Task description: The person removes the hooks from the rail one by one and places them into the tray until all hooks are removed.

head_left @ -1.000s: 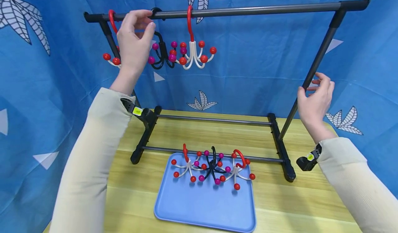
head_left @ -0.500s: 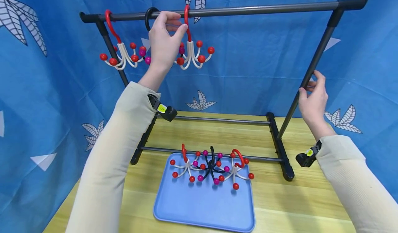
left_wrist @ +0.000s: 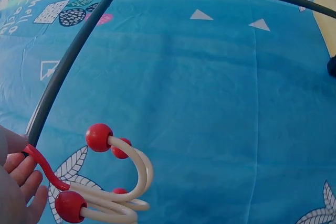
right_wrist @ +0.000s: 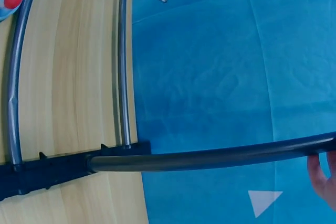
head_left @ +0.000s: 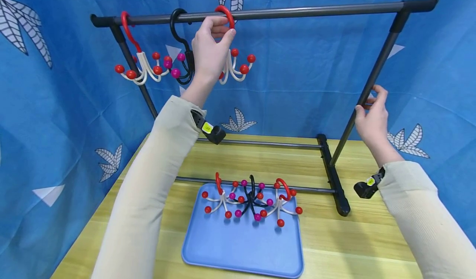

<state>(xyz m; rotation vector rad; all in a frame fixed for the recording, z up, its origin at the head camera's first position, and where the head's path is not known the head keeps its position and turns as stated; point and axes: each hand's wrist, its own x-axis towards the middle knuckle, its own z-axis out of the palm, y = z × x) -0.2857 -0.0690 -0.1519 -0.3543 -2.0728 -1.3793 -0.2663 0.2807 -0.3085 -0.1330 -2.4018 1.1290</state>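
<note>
Three octopus-shaped hook hangers hang from the top bar (head_left: 316, 13) of a dark garment rack. On the left is a white one with a red hook (head_left: 129, 32) and red balls. Beside it is a black hanger (head_left: 178, 29) with magenta balls, partly behind my left hand (head_left: 212, 47). That hand pinches the red hook (head_left: 227, 15) of the third, white hanger (left_wrist: 118, 195), just under the bar. My right hand (head_left: 373, 118) holds the rack's right post (head_left: 379, 74), thumb in front and fingers behind; only its fingers (right_wrist: 317, 177) show in the right wrist view.
A blue tray (head_left: 241, 246) lies on the wooden table (head_left: 353, 246) before the rack. Three more hangers stand along its back: white (head_left: 223, 198), black (head_left: 251, 198) and white (head_left: 280, 204). A patterned blue cloth (head_left: 297, 64) hangs behind.
My left hand has moved right along the bar, from in front of the black hanger to the third hanger's red hook, which has turned. The right hand stays on the post.
</note>
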